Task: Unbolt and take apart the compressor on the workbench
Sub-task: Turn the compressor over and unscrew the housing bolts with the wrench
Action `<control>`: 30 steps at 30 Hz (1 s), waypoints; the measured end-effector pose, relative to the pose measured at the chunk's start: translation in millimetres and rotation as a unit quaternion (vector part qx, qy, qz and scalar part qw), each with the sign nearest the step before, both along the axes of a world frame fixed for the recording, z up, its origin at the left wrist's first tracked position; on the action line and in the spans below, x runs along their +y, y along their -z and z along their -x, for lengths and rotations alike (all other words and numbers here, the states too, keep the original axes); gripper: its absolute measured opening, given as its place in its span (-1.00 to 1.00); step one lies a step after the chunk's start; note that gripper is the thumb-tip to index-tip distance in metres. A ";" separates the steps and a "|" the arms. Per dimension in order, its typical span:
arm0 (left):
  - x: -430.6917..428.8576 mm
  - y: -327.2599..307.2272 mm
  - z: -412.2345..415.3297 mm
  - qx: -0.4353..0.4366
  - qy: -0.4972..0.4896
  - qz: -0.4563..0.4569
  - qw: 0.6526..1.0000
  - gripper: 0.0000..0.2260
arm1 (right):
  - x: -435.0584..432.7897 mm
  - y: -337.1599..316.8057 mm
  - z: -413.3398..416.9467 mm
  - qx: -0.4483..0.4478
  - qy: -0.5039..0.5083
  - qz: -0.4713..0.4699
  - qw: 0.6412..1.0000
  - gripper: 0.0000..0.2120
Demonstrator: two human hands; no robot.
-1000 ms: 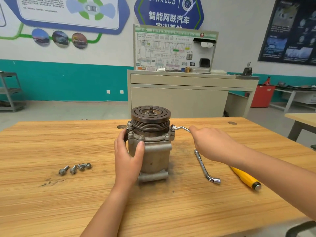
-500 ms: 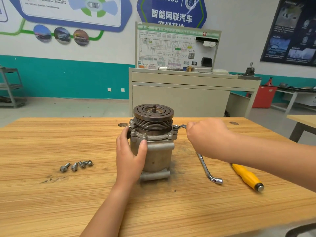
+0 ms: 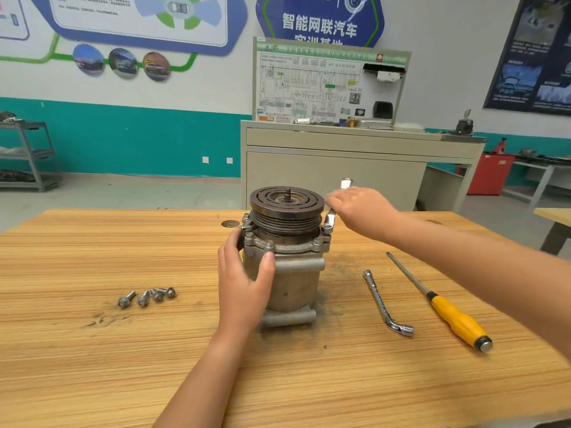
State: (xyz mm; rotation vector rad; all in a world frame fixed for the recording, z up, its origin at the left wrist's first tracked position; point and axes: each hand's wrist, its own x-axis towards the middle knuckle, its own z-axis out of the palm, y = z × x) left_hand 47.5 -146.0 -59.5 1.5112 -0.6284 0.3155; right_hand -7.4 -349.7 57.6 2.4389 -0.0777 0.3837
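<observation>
Steel: four loose bolts, one compressor, two wrenches, one screwdriver.

A car training workshop: behind the workbench are a wiring-chart board and car posters; a bent wrench and screwdriver lie on it.
</observation>
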 end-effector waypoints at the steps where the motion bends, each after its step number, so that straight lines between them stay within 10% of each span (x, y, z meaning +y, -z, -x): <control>1: 0.1 0.7 -0.1 -0.001 0.000 0.001 1.000 -0.43 | -1.9 3.5 -7.0 -0.013 -0.019 -0.015 1.000 -0.71; 5: 0.1 0.0 -0.3 -0.005 0.001 0.001 1.000 -0.46 | -0.6 6.8 -10.5 -0.065 -0.052 -0.039 0.996 -0.75; 9: -0.2 0.6 -0.8 -0.003 0.002 0.001 1.000 -0.42 | 5.2 -4.0 25.1 -0.247 0.013 -0.244 0.938 -0.72; 12: -0.5 1.1 -0.8 -0.004 -0.001 0.000 1.000 -0.39 | 22.3 -2.7 58.8 -0.221 0.008 -0.342 0.913 -0.75; 23: -0.4 -0.3 0.5 0.006 0.004 0.005 1.000 -0.41 | 70.8 8.6 81.1 -0.016 0.179 -0.103 0.978 -0.52; 30: -0.1 -0.7 1.4 0.007 0.004 0.002 1.000 -0.41 | 67.0 -8.8 72.6 0.036 0.161 -0.044 0.985 -0.77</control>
